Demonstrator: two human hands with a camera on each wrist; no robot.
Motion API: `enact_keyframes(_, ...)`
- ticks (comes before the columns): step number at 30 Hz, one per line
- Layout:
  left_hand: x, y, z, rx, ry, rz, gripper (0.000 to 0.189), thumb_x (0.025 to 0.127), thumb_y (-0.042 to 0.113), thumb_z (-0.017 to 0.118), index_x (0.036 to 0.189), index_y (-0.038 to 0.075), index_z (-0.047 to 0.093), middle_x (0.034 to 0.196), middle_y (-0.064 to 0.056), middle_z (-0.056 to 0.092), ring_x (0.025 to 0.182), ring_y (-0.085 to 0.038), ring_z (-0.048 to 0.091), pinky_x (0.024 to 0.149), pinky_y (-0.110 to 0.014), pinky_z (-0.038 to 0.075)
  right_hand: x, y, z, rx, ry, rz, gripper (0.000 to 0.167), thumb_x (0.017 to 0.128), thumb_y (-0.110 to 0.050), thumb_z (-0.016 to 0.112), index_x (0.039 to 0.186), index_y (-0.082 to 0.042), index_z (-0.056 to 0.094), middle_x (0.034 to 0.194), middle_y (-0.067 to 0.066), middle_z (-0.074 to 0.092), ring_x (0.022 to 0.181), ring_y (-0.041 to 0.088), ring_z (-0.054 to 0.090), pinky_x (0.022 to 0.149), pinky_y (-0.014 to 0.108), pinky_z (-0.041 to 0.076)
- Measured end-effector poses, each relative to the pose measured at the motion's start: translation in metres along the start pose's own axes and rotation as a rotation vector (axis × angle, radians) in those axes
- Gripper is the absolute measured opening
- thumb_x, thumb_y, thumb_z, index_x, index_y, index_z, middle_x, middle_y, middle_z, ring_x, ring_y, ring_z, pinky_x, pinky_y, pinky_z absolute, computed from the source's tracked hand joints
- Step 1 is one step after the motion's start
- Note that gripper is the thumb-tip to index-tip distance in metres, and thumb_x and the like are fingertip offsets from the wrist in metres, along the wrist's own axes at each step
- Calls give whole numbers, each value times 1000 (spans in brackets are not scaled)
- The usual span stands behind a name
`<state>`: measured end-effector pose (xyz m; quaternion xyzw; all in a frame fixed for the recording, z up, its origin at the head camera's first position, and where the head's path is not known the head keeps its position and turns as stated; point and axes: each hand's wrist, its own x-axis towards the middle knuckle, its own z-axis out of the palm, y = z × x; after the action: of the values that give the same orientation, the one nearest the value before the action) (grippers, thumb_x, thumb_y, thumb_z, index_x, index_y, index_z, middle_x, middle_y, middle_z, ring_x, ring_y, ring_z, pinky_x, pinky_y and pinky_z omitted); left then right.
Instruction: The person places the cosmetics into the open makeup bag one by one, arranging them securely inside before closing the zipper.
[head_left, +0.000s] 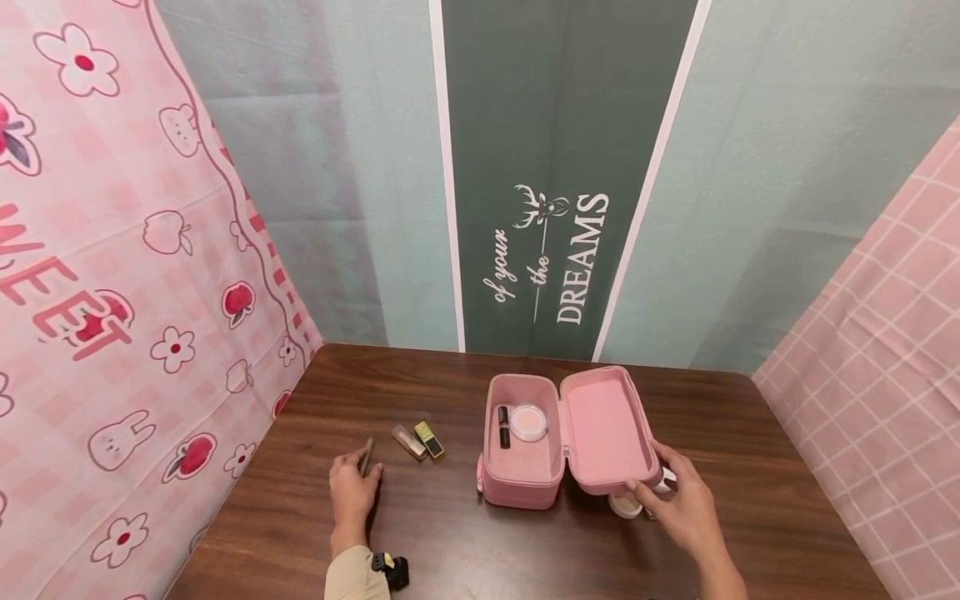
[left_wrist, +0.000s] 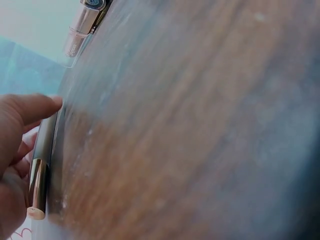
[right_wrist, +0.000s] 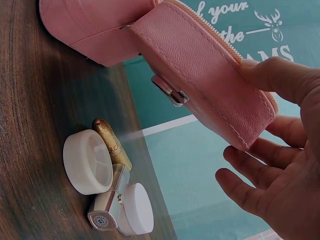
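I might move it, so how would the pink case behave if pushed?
The pink case likely stays stiff, standing square and straight-sided. Its open lid may drop without the right hand holding it. The round compact inside could slide, with bare space beside it.

Covered, blurred
In the head view, the lid [head_left: 606, 425] partly hides a container [head_left: 626, 507] near the right hand [head_left: 684, 502]; beside the left hand [head_left: 351, 493], its wrist view blurs the tabletop [left_wrist: 165, 130].

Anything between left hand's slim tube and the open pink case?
Yes: a pinkish tube and a gold-and-black tube lie between the slim tube in the left hand and the pink case. Its lid is open on the opposite side.
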<state>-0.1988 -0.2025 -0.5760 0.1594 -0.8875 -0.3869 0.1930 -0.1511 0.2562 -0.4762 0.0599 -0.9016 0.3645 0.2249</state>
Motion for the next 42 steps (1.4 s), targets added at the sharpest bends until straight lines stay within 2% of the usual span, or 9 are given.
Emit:
enact_keyframes(4,-1,0,0,23,38,-18,36,75,4,72,106,-11,62,104,-30,52,99,-47,46,85,-55,36,-1,1,0,-5,4,1,64,65,-7,83,121,6,54,114,21,55,95,33,56,71,14,46)
enact_keyframes(11,0,1,-1,41,62,-51,26,77,3,70,97,-12,65,99,-30,53,96,-48,48,85,-54,37,-1,2,1,-2,11,-7,64,65,-7,83,120,6,54,114,21,55,95,33,56,71,13,44)
enact_keyframes(18,1,0,-1,77,106,-23,16,76,1,68,86,-11,67,91,-29,55,89,-48,51,81,-54,39,-1,2,2,4,18,-13,64,64,-6,84,120,6,54,113,22,56,94,33,56,71,10,43)
enact_keyframes(26,2,5,-5,85,147,-27,15,79,1,64,87,-11,66,88,-30,56,84,-51,53,77,-56,40,-1,1,2,-6,16,-7,64,65,-6,83,120,6,54,113,20,56,94,32,56,68,33,52)
enact_keyframes(30,2,10,-8,72,183,-31,16,78,3,66,90,-9,67,88,-29,58,85,-49,54,76,-55,41,-1,0,1,-3,16,-6,64,65,-6,83,120,6,54,113,20,56,93,33,56,70,23,49)
enact_keyframes(34,3,20,-12,82,177,-57,20,80,11,67,94,-4,69,92,-25,59,87,-46,55,74,-55,42,-1,0,1,2,14,-7,64,65,-6,83,121,6,54,113,21,56,94,33,56,71,13,45)
enact_keyframes(38,4,32,-15,82,158,-92,21,81,18,67,95,2,70,96,-20,59,86,-44,56,68,-56,42,-1,0,1,1,12,-8,64,65,-7,83,121,6,54,113,21,56,94,33,56,71,12,44)
enact_keyframes(42,4,44,-14,58,175,-84,20,80,19,68,94,6,71,93,-16,60,83,-41,58,65,-55,43,-1,0,1,-2,13,-6,63,65,-7,83,120,6,54,113,20,56,94,33,55,71,13,44)
